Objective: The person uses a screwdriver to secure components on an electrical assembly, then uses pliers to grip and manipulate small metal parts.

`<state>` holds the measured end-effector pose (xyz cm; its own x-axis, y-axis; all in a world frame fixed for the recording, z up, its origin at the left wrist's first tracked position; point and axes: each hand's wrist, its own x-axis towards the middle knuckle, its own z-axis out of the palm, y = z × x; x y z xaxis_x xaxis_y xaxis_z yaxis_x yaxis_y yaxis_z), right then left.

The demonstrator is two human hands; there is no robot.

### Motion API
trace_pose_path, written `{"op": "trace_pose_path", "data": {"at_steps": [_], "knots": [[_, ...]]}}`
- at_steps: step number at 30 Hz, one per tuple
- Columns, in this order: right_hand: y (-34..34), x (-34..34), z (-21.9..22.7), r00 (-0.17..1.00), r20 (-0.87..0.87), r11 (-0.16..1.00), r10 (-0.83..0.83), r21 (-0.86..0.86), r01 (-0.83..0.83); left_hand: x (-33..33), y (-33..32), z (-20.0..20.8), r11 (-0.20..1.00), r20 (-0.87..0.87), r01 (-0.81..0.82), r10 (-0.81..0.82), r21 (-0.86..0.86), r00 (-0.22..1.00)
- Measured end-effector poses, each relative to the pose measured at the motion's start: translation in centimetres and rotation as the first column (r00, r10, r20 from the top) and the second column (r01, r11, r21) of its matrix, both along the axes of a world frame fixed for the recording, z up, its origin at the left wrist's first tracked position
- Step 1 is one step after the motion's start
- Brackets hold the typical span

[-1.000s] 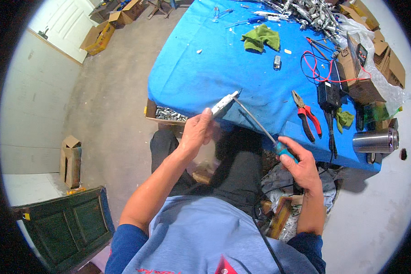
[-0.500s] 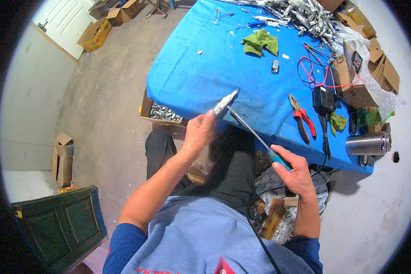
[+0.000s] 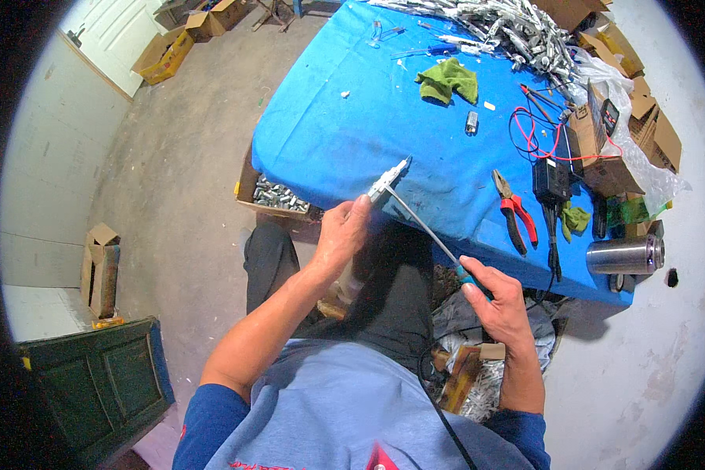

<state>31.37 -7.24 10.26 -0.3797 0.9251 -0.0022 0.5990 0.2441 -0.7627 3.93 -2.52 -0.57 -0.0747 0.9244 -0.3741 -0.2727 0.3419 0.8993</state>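
Note:
My left hand (image 3: 342, 233) is closed round the near end of a slim silver-white metal part (image 3: 385, 182), whose dark tip points away over the table's front edge. My right hand (image 3: 497, 304) grips the teal handle of a long-shafted screwdriver (image 3: 428, 229). The shaft slants up and left, and its tip meets the side of the metal part. What the tip bears on is too small to make out. Both hands are above my lap, just in front of the blue-covered table (image 3: 329, 117).
Red-handled pliers (image 3: 514, 210), a black power adapter (image 3: 551, 180) and a steel cup (image 3: 623, 255) are on the right. A green cloth (image 3: 448, 81) and a small metal block (image 3: 471, 122) lie farther back, before heaped metal parts (image 3: 517, 35). A box of metal pieces (image 3: 278, 196) stands left below the table.
The view has shifted slightly. Both hands keep their grips, and the screwdriver tip stays against the metal part with hardly any movement.

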Motion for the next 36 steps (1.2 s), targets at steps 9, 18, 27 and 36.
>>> {"op": "trace_pose_path", "data": {"at_steps": [9, 18, 27, 36], "knots": [[1.1, -0.6, 1.6, 0.986, 0.159, 0.998, 0.046, 0.04, -0.053, 0.0, 0.1, -1.3, 0.999, -0.077, -0.008, 0.011, 0.035, 0.997], [2.8, -0.8, 5.0, 0.897, 0.417, 0.948, 0.146, 0.201, -0.248, 0.4, -0.1, -1.0, 0.995, -0.46, 0.047, 0.0, 0.09, 0.888], [6.7, 0.1, 6.4, 0.868, 0.388, 0.934, 0.311, 0.046, -0.355, 0.5, 0.0, -0.8, 0.989, -0.554, 0.084, -0.001, 0.124, 0.832], [6.5, -1.7, 7.2, 0.839, 0.466, 0.936, 0.281, 0.059, -0.346, 0.1, 0.5, -2.0, 0.986, -0.439, 0.054, 0.022, 0.16, 0.898]]}}
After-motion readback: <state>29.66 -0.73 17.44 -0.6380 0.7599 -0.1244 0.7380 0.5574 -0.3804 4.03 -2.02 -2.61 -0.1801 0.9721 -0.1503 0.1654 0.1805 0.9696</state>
